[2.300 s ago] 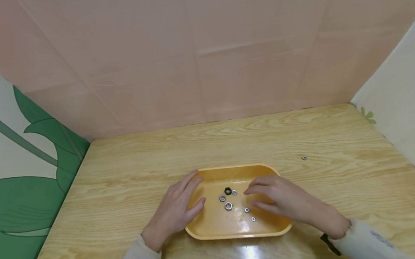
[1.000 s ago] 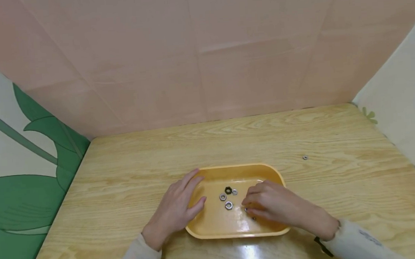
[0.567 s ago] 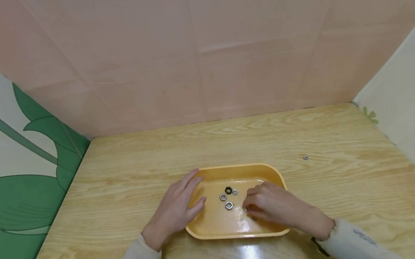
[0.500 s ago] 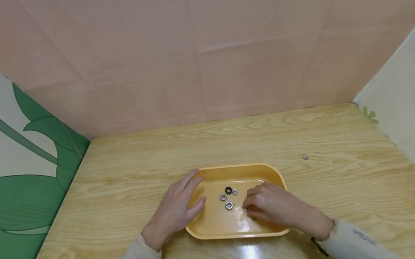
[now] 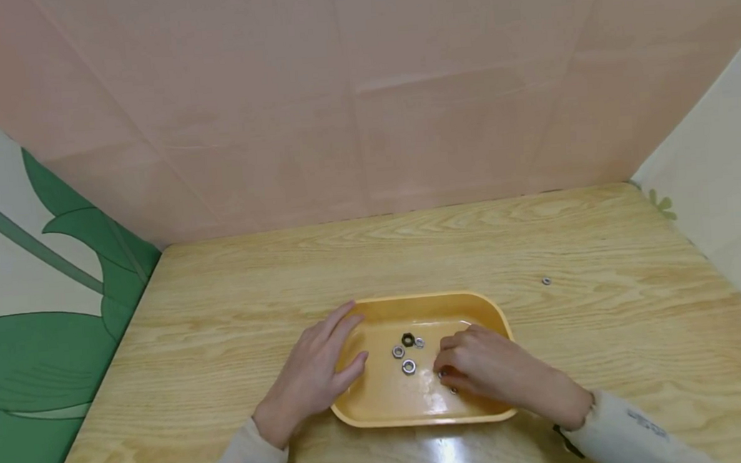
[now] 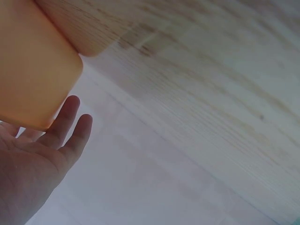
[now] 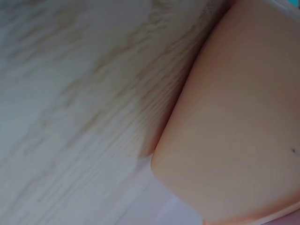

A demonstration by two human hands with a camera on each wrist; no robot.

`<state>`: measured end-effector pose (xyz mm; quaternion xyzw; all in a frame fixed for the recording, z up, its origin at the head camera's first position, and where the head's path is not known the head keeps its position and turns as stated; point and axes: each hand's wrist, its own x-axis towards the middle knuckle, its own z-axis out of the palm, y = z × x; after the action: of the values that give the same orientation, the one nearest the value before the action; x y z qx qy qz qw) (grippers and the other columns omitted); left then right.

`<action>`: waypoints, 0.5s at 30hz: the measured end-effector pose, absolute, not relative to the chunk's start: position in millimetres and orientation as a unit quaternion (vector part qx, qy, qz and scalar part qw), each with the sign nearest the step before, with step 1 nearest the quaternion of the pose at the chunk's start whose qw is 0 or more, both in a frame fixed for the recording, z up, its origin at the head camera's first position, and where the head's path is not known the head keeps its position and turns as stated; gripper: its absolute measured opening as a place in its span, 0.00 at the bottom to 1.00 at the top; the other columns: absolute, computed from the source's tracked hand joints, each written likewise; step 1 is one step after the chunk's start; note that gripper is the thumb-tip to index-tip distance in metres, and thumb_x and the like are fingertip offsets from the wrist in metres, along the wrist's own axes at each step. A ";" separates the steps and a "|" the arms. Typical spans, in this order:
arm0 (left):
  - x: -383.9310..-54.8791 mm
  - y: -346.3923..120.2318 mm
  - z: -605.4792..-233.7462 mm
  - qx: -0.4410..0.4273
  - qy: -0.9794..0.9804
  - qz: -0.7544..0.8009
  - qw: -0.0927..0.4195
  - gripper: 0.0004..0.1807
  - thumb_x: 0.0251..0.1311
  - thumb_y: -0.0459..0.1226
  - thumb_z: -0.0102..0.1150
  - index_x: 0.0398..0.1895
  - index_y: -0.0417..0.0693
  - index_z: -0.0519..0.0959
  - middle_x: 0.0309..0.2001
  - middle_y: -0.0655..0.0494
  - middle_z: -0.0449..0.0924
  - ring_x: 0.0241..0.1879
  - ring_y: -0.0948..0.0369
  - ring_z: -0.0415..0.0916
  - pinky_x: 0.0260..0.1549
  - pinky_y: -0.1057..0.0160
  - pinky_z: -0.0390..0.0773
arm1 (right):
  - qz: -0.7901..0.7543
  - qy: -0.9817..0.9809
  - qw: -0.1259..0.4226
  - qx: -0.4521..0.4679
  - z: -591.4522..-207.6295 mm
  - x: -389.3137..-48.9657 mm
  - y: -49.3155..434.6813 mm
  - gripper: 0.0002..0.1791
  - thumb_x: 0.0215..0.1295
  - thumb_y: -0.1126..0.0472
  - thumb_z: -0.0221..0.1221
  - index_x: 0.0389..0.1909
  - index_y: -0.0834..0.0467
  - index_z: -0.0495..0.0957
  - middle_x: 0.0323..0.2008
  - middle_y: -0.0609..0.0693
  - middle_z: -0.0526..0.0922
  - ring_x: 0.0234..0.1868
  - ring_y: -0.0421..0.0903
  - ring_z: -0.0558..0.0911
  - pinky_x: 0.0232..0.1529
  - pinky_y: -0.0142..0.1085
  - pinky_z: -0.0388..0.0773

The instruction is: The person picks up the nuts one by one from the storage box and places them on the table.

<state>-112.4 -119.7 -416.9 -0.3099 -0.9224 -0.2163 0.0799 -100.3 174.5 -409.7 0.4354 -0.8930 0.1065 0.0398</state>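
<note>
A shallow yellow tray (image 5: 422,420) stands on the table with several metal nuts in it. My left hand (image 5: 316,370) rests at its left end, fingers spread over the rim; the left wrist view shows fingertips (image 6: 83,123) beside the outer wall. Inside the right half, my right hand (image 5: 486,364) reaches down and pinches a small silver nut (image 5: 441,375) between thumb and curled fingers. Another small nut (image 5: 454,390) lies just below the thumb. Left of this hand are a black nut (image 5: 407,339), a silver nut (image 5: 420,343) touching it, and two larger silver nuts (image 5: 398,352).
One more small nut (image 5: 546,281) lies on the wooden table (image 5: 251,283), beyond the tray's far right corner. A pinkish covering (image 5: 350,118) rises along the back edge, with patterned panels (image 5: 58,282) at both sides. The right wrist view is mostly the tray's outer wall (image 7: 225,122).
The right hand has moved slightly left and down inside the tray, and its fingers have closed around the small nut. The left hand has stayed in place.
</note>
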 end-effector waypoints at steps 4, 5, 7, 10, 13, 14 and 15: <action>-112.2 -119.8 -416.7 -0.309 -0.923 -0.215 0.080 0.29 0.67 0.47 0.58 0.68 0.48 0.70 0.72 0.47 0.65 0.64 0.48 0.72 0.58 0.43 0.75 | 0.105 -0.893 0.042 0.435 -410.8 -100.4 173.9 0.02 0.57 0.59 0.69 0.30 0.50 0.86 0.27 0.39 0.81 0.30 0.37 0.79 0.37 0.38 0.79; -112.2 -119.8 -416.8 -0.309 -0.923 -0.215 0.080 0.29 0.66 0.47 0.58 0.68 0.48 0.70 0.72 0.47 0.65 0.64 0.48 0.72 0.58 0.43 0.75 | 0.105 -0.894 0.043 0.433 -411.0 -100.2 173.9 0.02 0.56 0.60 0.69 0.30 0.50 0.86 0.27 0.39 0.81 0.29 0.38 0.78 0.37 0.38 0.79; -112.2 -119.8 -416.8 -0.309 -0.923 -0.216 0.081 0.29 0.66 0.47 0.58 0.68 0.48 0.70 0.72 0.47 0.65 0.64 0.48 0.72 0.58 0.43 0.75 | 0.107 -0.895 0.048 0.430 -411.4 -99.8 173.6 0.02 0.55 0.61 0.68 0.28 0.50 0.85 0.26 0.39 0.80 0.28 0.38 0.77 0.37 0.38 0.78; -112.2 -119.8 -416.9 -0.309 -0.923 -0.216 0.081 0.29 0.66 0.47 0.58 0.68 0.48 0.70 0.72 0.46 0.65 0.64 0.48 0.72 0.58 0.43 0.75 | 0.109 -0.897 0.055 0.424 -412.2 -98.9 173.2 0.04 0.53 0.63 0.67 0.26 0.50 0.82 0.24 0.39 0.77 0.27 0.38 0.76 0.36 0.38 0.78; -112.4 -119.6 -416.9 -0.310 -0.922 -0.216 0.082 0.29 0.66 0.47 0.58 0.68 0.48 0.70 0.72 0.47 0.65 0.64 0.48 0.72 0.58 0.43 0.75 | 0.112 -0.897 0.060 0.423 -412.8 -98.8 172.7 0.05 0.52 0.63 0.66 0.25 0.50 0.81 0.23 0.38 0.76 0.27 0.37 0.74 0.35 0.37 0.77; -112.5 -119.5 -416.9 -0.311 -0.922 -0.216 0.082 0.29 0.67 0.47 0.58 0.68 0.48 0.70 0.72 0.47 0.65 0.64 0.48 0.72 0.58 0.43 0.75 | 0.114 -0.897 0.061 0.422 -413.0 -98.9 172.6 0.04 0.52 0.63 0.66 0.25 0.50 0.81 0.23 0.38 0.76 0.27 0.37 0.74 0.34 0.37 0.77; -112.5 -119.5 -417.0 -0.311 -0.922 -0.216 0.082 0.29 0.67 0.47 0.58 0.68 0.48 0.70 0.72 0.47 0.65 0.64 0.48 0.72 0.57 0.43 0.75 | 0.116 -0.897 0.061 0.422 -413.0 -99.1 172.7 0.04 0.52 0.63 0.66 0.25 0.50 0.81 0.23 0.38 0.76 0.26 0.37 0.74 0.34 0.37 0.77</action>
<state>-112.5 -119.5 -417.0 -0.3111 -0.9219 -0.2156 0.0824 -99.1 172.7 -413.0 0.4221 -0.8970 0.1162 0.0614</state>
